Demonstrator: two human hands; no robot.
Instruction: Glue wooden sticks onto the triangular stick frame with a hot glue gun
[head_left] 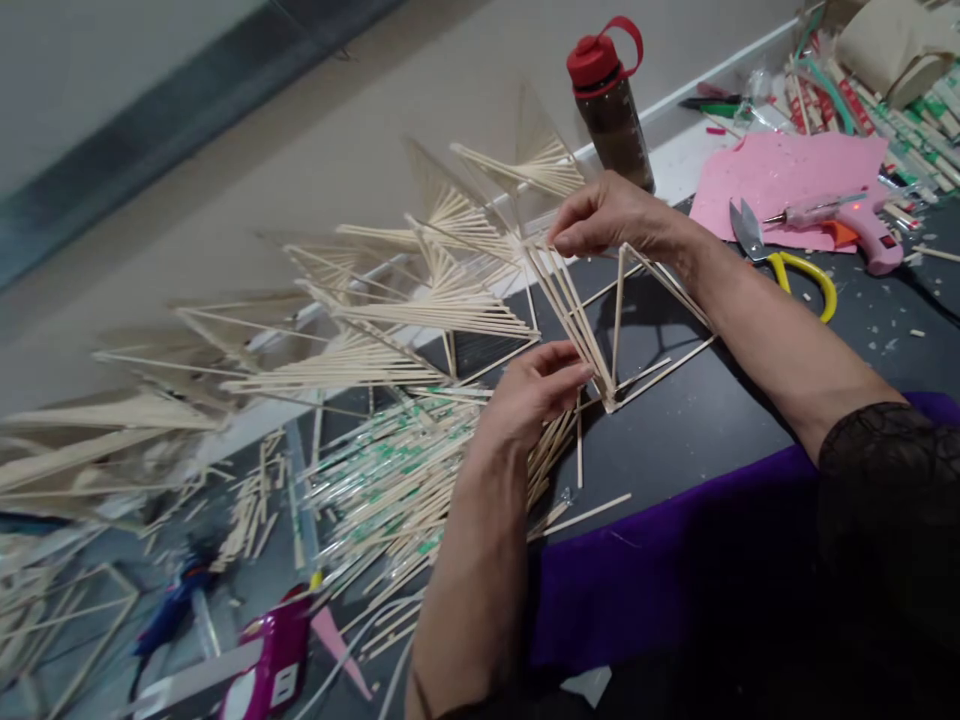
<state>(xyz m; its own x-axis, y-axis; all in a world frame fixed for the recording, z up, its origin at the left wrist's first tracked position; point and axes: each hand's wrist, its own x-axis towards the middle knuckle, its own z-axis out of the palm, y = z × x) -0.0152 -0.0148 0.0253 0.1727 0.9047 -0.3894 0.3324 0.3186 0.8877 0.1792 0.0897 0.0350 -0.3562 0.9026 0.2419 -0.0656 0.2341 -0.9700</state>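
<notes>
A frame of thin wooden chopsticks (619, 310) stands on the dark table in front of me, with a fan of sticks on its left side. My right hand (619, 215) is closed, thumb and fingertips pinched at the top end of the fan. Lower down, my left hand (544, 385) pinches the same fan close to the frame's bottom corner. Finished-looking fanned chopstick structures (442, 310) stand behind and to the left. Below my left hand lies a heap of chopsticks (397, 480), many in green-printed clear wrappers.
A red-capped bottle (615, 120) stands by the wall. At right, yellow-handled scissors (784, 260) and a pink glue gun (862, 220) with its cord lie by a pink sheet (787, 180). A blue glue gun (176, 600) and a magenta device (274, 645) lie at lower left.
</notes>
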